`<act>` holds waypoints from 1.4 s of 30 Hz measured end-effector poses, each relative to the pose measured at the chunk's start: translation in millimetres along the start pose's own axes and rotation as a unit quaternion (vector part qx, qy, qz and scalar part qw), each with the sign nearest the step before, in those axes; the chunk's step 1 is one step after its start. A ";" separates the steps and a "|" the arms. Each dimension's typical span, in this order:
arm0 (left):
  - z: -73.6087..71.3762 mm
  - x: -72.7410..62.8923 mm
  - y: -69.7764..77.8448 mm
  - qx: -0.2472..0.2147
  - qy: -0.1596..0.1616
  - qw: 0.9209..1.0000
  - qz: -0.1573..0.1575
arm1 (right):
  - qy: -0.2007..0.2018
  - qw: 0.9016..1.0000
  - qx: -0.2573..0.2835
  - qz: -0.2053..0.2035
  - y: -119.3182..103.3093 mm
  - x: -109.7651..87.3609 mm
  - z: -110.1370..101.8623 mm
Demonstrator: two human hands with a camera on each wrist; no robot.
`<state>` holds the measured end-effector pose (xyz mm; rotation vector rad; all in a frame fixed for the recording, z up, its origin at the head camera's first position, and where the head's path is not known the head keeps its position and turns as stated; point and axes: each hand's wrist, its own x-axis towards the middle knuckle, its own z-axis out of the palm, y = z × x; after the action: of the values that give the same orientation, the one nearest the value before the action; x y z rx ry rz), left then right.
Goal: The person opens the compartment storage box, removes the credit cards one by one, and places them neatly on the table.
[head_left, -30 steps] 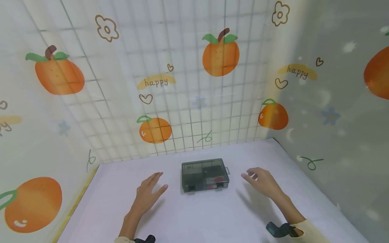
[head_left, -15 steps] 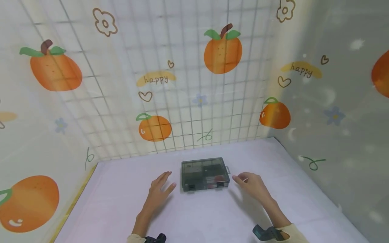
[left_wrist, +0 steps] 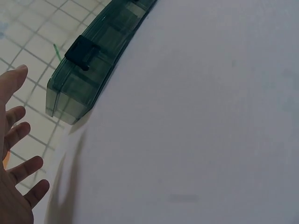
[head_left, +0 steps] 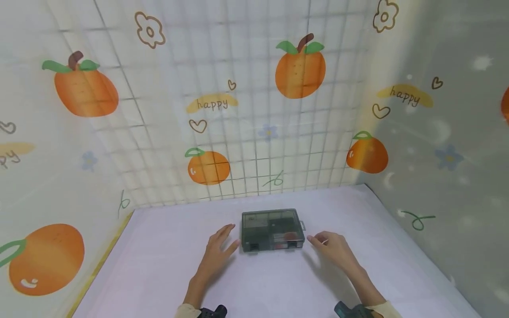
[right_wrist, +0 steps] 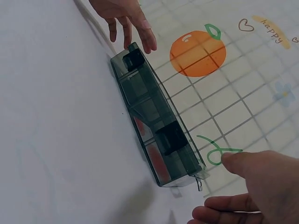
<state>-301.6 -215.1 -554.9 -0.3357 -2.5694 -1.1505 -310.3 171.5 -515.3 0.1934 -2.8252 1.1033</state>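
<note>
A dark green, see-through plastic storage box (head_left: 272, 230) lies on the white table, lid down. Two dark latches (right_wrist: 171, 137) sit on its front side, and a small hanging loop (head_left: 302, 225) sticks out at its right end. Through the walls I see compartments and something red. My left hand (head_left: 218, 251) is just left of the box, fingers spread, not visibly gripping it. On the other side, my right hand (head_left: 333, 248) hovers close to the box's right end with fingers loosely bent and nothing in them. In the left wrist view, a gap separates the fingers from the box (left_wrist: 79, 84).
The white tabletop (head_left: 274, 282) surrounds the box. Behind it hangs a grid-patterned curtain (head_left: 254, 145) printed with oranges, and a greyish side curtain (head_left: 457, 185) closes off the right. A yellow strip (head_left: 103, 260) runs along the table's left edge.
Both hands have moved inward toward the box, the left one rightward and the right one leftward. The box stays in place on the table; the head view has shifted slightly.
</note>
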 end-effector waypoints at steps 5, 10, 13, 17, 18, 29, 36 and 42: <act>3.5 0.6 3.2 0.005 -0.003 1.000 -0.002 | -0.010 1.000 0.008 0.002 -2.3 -3.9 2.6; 9.5 0.8 3.1 -0.009 0.000 1.000 0.004 | -0.019 1.000 0.013 -0.002 -5.0 -6.6 5.2; 13.9 0.8 3.4 -0.022 0.001 1.000 0.006 | -0.027 0.999 0.021 -0.002 -4.5 -8.6 7.0; 22.5 0.9 3.6 -0.029 -0.006 1.000 0.004 | -0.039 0.998 0.044 0.010 -1.5 -12.8 9.5; 24.5 0.9 3.3 -0.028 -0.007 1.000 0.004 | -0.042 0.998 0.051 0.014 -1.1 -13.9 10.4; 30.9 3.6 1.7 -0.002 0.012 1.000 0.022 | -0.042 0.994 0.090 0.034 -11.8 -14.9 21.3; 27.9 4.3 6.2 -0.014 0.022 0.999 0.024 | -0.054 0.987 0.142 0.049 -17.3 -11.6 29.1; 31.4 0.3 6.9 -0.020 0.013 1.000 0.014 | -0.075 0.981 0.169 0.055 -16.7 -9.9 35.5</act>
<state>-305.2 -187.0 -570.0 -0.3626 -2.5132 -1.1901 -299.7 136.0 -531.6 0.1524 -2.7803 1.6586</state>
